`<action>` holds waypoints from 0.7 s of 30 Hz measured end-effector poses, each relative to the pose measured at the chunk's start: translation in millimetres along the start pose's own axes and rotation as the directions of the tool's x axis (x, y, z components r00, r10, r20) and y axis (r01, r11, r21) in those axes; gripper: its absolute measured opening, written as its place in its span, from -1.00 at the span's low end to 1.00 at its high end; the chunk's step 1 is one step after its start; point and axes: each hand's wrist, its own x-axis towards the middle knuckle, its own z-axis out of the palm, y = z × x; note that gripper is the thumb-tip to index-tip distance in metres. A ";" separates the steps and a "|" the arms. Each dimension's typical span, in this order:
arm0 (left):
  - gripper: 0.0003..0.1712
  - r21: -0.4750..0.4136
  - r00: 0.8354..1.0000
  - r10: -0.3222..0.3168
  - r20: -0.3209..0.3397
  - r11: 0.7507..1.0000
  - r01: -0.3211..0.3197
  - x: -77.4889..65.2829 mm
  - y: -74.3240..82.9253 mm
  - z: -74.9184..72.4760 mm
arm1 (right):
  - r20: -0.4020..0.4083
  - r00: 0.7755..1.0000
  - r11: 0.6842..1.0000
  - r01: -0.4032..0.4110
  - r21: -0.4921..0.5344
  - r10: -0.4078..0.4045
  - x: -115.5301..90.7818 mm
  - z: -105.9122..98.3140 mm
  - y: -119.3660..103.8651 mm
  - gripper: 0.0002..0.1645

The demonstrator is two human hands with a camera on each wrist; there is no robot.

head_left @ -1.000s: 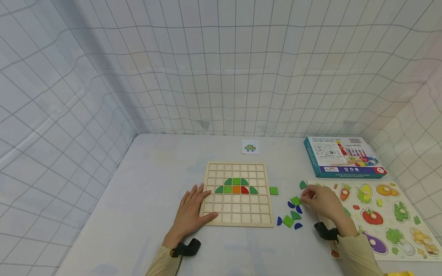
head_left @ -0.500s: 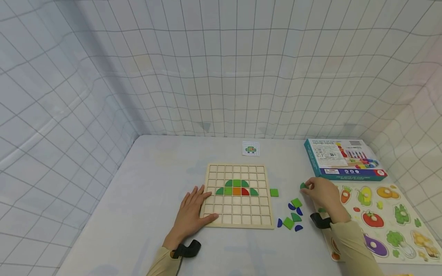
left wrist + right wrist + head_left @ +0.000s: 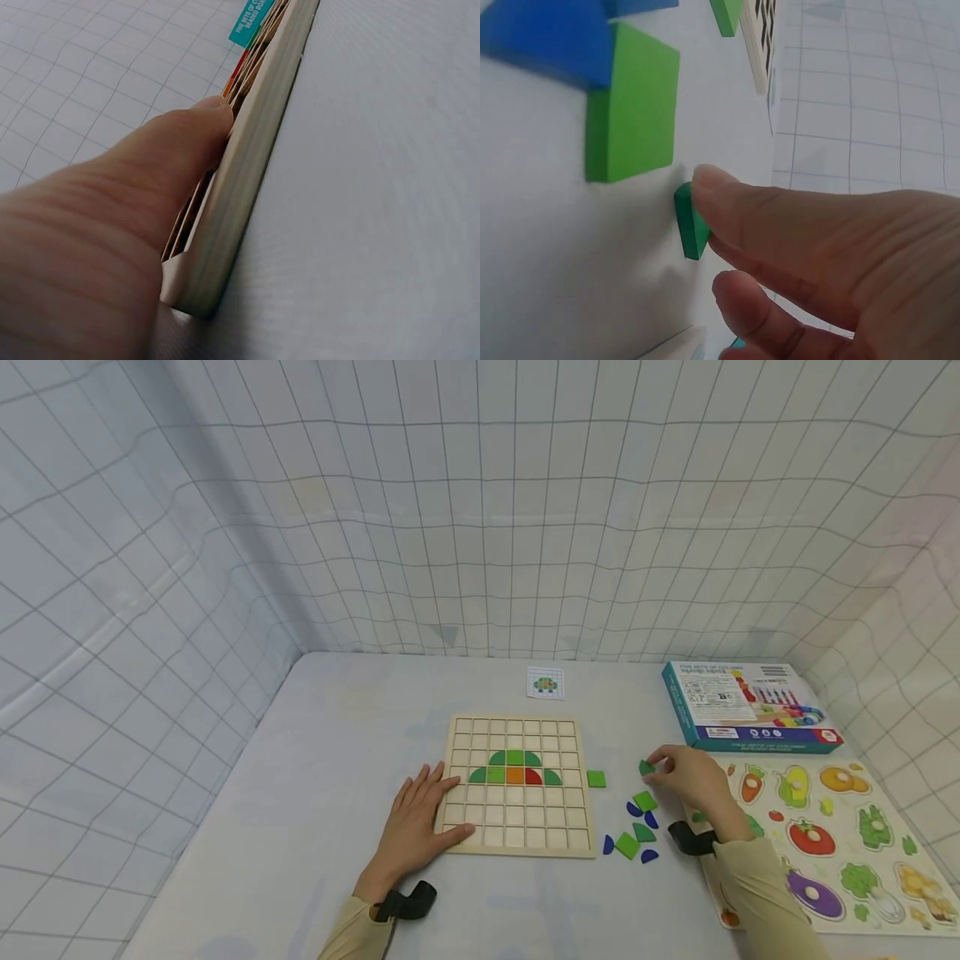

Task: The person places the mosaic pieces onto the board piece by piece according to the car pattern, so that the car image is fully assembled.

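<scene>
A: Your right hand (image 3: 692, 782) pinches the dark green piece (image 3: 647, 767), right of the board (image 3: 514, 836); what would help you?
B: Pinch lightly, I'd say, and let your left hand (image 3: 417, 822), fingers straight, steady the board
A: And which way does your piece point?
B: Its free edge faces the board; your fingers hide its long axis

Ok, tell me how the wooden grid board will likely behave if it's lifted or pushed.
The board is probably stiff, since its edge looks thick and straight in the left wrist view. It seems unlikely to roll, being broad and flat on the table. Tilting it might spill the coloured tiles, which seem merely set into its cells.
</scene>
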 end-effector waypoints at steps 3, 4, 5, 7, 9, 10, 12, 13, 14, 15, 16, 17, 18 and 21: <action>-0.10 -0.002 1.000 0.004 -0.005 1.000 -0.004 -0.1 0.0 0.1 | -0.013 1.000 1.000 0.000 -0.013 0.000 0.5 1.3 -1.7 -0.69; -0.10 -0.003 1.000 0.004 -0.006 1.000 -0.004 -0.3 0.0 0.2 | -0.020 1.000 1.000 -0.001 -0.014 0.001 0.9 1.9 -2.4 -0.70; -0.10 -0.004 1.000 0.004 -0.007 1.000 -0.004 -0.3 0.0 0.2 | -0.029 1.000 1.000 -0.002 -0.013 0.002 1.2 2.7 -3.1 -0.70; -0.10 -0.003 1.000 0.004 -0.010 1.000 -0.004 -0.5 0.1 0.3 | -0.052 0.999 1.000 0.002 -0.012 -0.002 2.0 4.6 -4.6 -0.71; -0.10 -0.001 1.000 0.003 -0.013 1.000 -0.003 -0.9 0.1 0.5 | -0.069 0.998 1.000 0.008 -0.003 -0.009 2.8 6.8 -5.8 -0.73; -0.10 0.001 1.000 0.004 -0.014 1.000 -0.004 -0.9 0.0 0.6 | -0.074 0.997 1.000 0.012 -0.001 -0.012 3.2 7.8 -6.3 -0.74; -0.10 0.003 1.000 0.005 -0.015 1.000 -0.005 -0.7 0.2 0.6 | -0.077 0.997 1.000 0.018 0.003 -0.017 4.1 9.7 -6.8 -0.75; -0.10 0.003 1.000 0.004 -0.014 1.000 -0.004 -0.6 0.3 0.5 | -0.073 0.997 1.000 0.019 0.009 -0.018 4.5 10.5 -7.0 -0.76; -0.10 0.004 1.000 0.003 -0.013 1.000 -0.003 -0.5 0.6 0.3 | -0.068 0.998 1.000 0.019 0.017 -0.018 4.9 11.1 -7.3 -0.76; -0.10 0.006 1.000 0.001 -0.010 1.000 -0.001 -0.4 0.7 0.2 | -0.062 0.998 0.999 0.025 0.028 -0.023 5.4 11.2 -7.5 -0.76; -0.10 0.005 1.000 -0.001 -0.008 1.000 0.001 -0.5 0.9 0.1 | -0.057 0.998 0.999 0.029 0.041 -0.026 5.8 11.7 -7.7 -0.76; -0.10 0.005 1.000 -0.004 -0.005 1.000 0.004 -0.6 1.2 -0.2 | -0.053 0.998 0.998 0.033 0.054 -0.030 6.3 12.1 -7.8 -0.77; -0.10 0.004 1.000 -0.006 -0.003 1.000 0.006 -0.8 1.4 -0.4 | -0.050 0.998 0.997 0.038 0.067 -0.035 6.5 12.4 -8.1 -0.77; -0.10 0.000 1.000 -0.011 0.003 1.000 0.011 -0.4 1.6 -0.6 | -0.056 0.997 0.993 0.061 0.099 -0.056 7.5 12.9 -9.0 -0.81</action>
